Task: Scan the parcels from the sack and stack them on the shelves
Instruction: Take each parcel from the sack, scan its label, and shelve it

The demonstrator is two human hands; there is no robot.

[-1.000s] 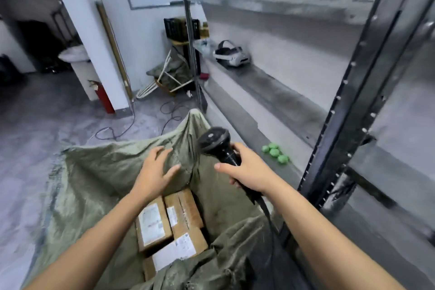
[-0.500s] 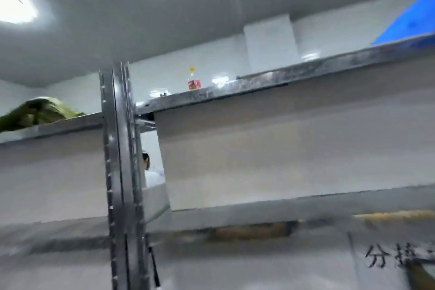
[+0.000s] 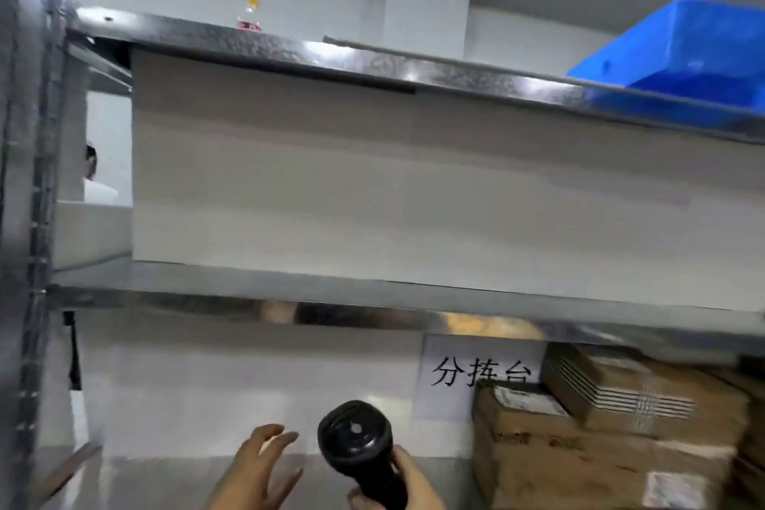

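With the right hand gripping the scanner and the left hand empty, fingers spread, aim squarely at a label on the parcels stacked at the right of the lower shelf; the sack is out of view.

Bare left hand, bare right hand

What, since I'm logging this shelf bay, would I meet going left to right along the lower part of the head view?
Metal upright → left hand → black scanner → paper sign → stacked cardboard parcels.
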